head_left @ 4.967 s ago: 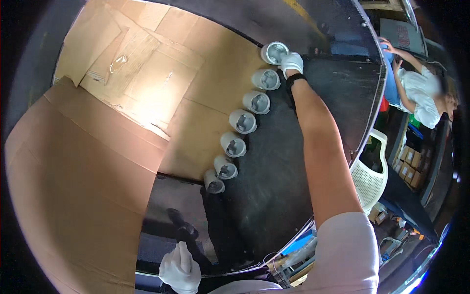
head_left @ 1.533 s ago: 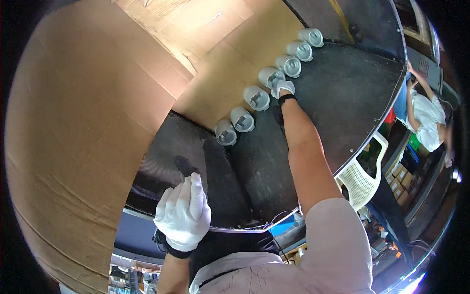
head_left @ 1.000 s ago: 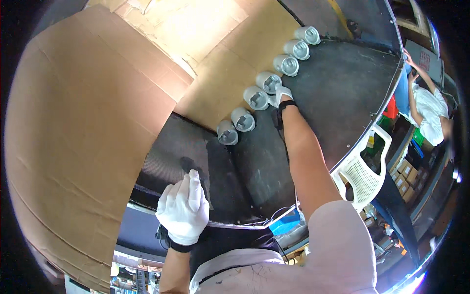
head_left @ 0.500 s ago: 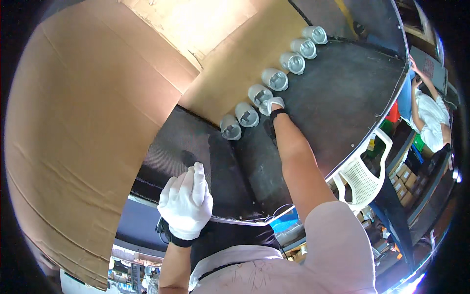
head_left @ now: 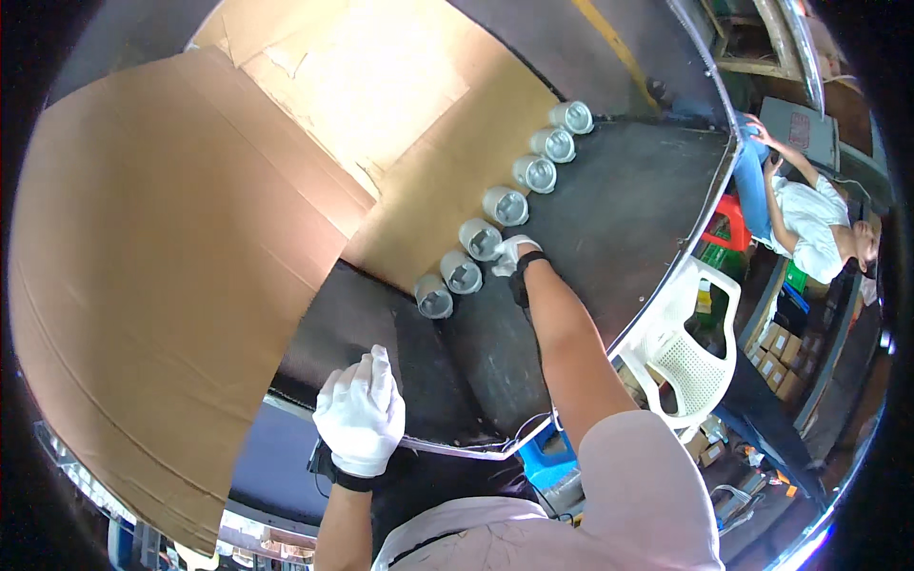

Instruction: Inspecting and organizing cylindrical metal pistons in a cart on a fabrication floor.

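Note:
Seven or so clear glass jars (head_left: 506,206) lie on their sides in a slanting row, mouths toward the dark tabletop. My right hand (head_left: 515,255), in a white glove with a black band at the wrist, is beside the mouth of one glass jar (head_left: 480,239) near the row's lower end. Its thumb and fingers look apart, with nothing seen between them; whether the fingertips touch the jar is unclear. My left hand (head_left: 360,412), gloved in white too, hovers over the near table edge, fingers loosely bent. Nothing shows in it, though its palm is hidden.
A large cardboard sheet (head_left: 171,257) stands at the left. More cardboard (head_left: 419,205) lies under and behind the jars. The dark table (head_left: 619,200) has a metal rim. Right of it are a white plastic chair (head_left: 690,366), a red stool (head_left: 728,224) and a seated person (head_left: 809,214).
The view has shifted, so the table and jars appear lower and further left. My right hand has drawn slightly away from the jar. My left hand stays near the table edge.

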### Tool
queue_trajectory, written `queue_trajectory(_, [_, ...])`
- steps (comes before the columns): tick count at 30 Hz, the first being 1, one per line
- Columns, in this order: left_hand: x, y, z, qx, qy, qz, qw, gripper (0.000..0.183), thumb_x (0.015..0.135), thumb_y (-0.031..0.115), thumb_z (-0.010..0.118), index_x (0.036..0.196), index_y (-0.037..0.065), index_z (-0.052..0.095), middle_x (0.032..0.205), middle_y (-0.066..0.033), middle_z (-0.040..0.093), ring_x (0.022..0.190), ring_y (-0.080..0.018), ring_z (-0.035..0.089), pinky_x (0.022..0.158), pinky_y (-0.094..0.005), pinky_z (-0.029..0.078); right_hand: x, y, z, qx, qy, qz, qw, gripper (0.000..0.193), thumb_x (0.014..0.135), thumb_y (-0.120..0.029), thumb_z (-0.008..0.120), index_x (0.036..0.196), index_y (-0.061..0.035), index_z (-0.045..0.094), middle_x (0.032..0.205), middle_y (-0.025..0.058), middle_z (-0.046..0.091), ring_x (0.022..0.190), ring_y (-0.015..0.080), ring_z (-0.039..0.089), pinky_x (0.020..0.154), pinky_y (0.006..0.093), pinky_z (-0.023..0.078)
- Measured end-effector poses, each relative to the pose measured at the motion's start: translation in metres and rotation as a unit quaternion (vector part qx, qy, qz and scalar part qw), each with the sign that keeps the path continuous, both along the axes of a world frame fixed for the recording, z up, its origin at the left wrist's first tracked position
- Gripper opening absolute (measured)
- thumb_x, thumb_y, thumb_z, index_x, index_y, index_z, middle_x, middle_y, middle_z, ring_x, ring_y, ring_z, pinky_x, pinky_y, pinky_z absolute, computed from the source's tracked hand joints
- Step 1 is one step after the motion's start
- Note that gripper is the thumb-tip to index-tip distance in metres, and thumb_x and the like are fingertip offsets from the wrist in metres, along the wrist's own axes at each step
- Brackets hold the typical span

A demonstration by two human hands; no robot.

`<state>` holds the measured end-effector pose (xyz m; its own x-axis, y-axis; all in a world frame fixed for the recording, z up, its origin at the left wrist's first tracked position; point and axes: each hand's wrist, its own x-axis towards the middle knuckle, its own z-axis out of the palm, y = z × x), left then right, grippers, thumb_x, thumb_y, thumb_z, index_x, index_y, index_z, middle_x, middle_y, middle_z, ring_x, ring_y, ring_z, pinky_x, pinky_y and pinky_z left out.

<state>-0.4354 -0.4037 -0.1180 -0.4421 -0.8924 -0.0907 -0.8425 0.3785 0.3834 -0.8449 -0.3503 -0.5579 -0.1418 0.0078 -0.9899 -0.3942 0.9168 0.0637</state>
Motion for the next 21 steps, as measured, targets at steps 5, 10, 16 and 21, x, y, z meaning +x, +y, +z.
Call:
queue_trajectory(5, [0.004,0.003,0.001,0.01,0.017,0.018,1.0,0.057,0.076,0.004,0.073,0.131,0.007,0.057,0.105,-0.005,0.065,0.09,-0.0227,0.063,0.082,-0.0398,0.052,-0.032,-0.118,0.113,-0.264,0.358,0.212,0.87,0.032,0.082,-0.032,0.065,0.098,-0.0049,0.074,0.11,0.0225,0.069,0.105,0.0397,0.065,0.087,0.047,0.054])
queue_trajectory(10, [0.01,0.003,0.002,-0.021,-0.026,0.023,0.999,0.058,0.076,0.001,0.071,0.132,0.007,0.054,0.098,-0.0051,0.067,0.082,-0.0227,0.064,0.078,-0.0377,0.053,-0.006,-0.174,0.111,-0.275,0.239,0.413,0.835,0.034,0.091,-0.021,0.057,0.116,-0.0035,0.07,0.127,0.0242,0.063,0.122,0.0374,0.058,0.103,0.0456,0.047])
queue_trajectory(16, [0.001,-0.001,-0.007,-0.013,-0.022,0.018,1.0,0.056,0.074,-0.003,0.071,0.128,0.005,0.057,0.096,-0.0074,0.068,0.081,-0.0233,0.065,0.074,-0.0374,0.054,-0.036,-0.17,0.074,-0.193,0.306,0.313,0.878,0.031,0.09,-0.014,0.061,0.119,-0.0046,0.069,0.129,0.0217,0.063,0.125,0.0355,0.058,0.101,0.0439,0.049])
queue_trajectory(21, [0.002,0.001,-0.01,-0.014,-0.011,0.033,0.999,0.056,0.073,-0.005,0.071,0.126,0.005,0.058,0.092,-0.0091,0.069,0.076,-0.0254,0.066,0.068,-0.0375,0.054,-0.002,-0.164,0.091,-0.18,0.327,0.286,0.883,0.032,0.09,-0.015,0.064,0.121,-0.0077,0.069,0.132,0.0167,0.062,0.125,0.0314,0.059,0.1,0.0415,0.051])
